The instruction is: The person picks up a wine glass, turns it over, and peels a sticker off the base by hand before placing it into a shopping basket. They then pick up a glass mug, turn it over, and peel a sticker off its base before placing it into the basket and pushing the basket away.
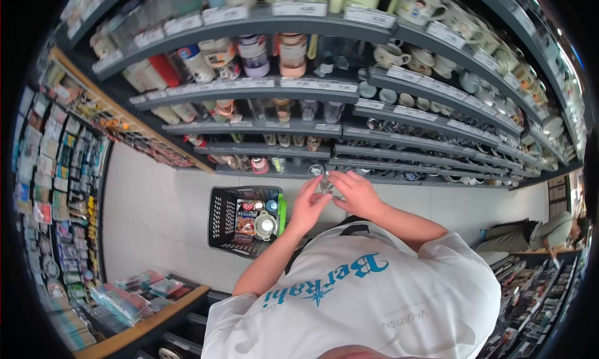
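Both of my hands meet in front of my waist around a small clear glass (326,183). My left hand (309,201) has its fingers closed on the glass from the left. From the right, my right hand (357,193) closes its fingertips on it. A round, clear rim (316,170) shows just above my left fingertips, overlapping the glass in this view. Below and to the left of my hands, a black shopping basket (215,218) with a green handle (282,213) rests on the floor. Inside it are a light-coloured pot (266,225) and several small packages.
Ahead, store shelves (243,86) carry mugs (419,4), tumblers (292,53) and glassware, with price labels along the edges. Packaged goods hang on a rack (59,184) at the left. A wood-edged display (150,312) stands at lower left. Another person (530,234) bends over shelving at the right.
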The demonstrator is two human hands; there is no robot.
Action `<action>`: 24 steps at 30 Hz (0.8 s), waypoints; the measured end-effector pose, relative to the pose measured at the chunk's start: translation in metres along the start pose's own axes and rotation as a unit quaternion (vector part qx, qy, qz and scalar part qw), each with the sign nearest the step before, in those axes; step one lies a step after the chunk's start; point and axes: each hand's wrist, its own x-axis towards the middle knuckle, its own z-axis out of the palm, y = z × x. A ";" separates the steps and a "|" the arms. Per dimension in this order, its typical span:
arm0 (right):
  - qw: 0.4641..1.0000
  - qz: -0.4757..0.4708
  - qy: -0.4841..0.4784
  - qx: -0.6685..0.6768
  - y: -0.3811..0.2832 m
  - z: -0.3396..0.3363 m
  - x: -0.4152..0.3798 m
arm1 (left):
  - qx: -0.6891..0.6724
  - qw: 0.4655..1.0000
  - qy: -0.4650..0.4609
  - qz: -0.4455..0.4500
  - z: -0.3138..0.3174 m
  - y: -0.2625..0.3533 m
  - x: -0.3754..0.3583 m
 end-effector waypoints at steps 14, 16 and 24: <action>0.995 -0.028 0.094 0.019 0.112 -0.047 -0.044 | -0.102 0.993 -0.016 -0.053 0.096 -0.009 0.087; 0.993 -0.043 0.105 0.016 0.129 -0.059 -0.049 | -0.115 0.991 0.000 -0.070 0.113 0.004 0.098; 0.996 0.057 0.033 0.060 0.208 -0.063 -0.129 | -0.289 0.950 0.063 -0.099 0.114 -0.007 0.141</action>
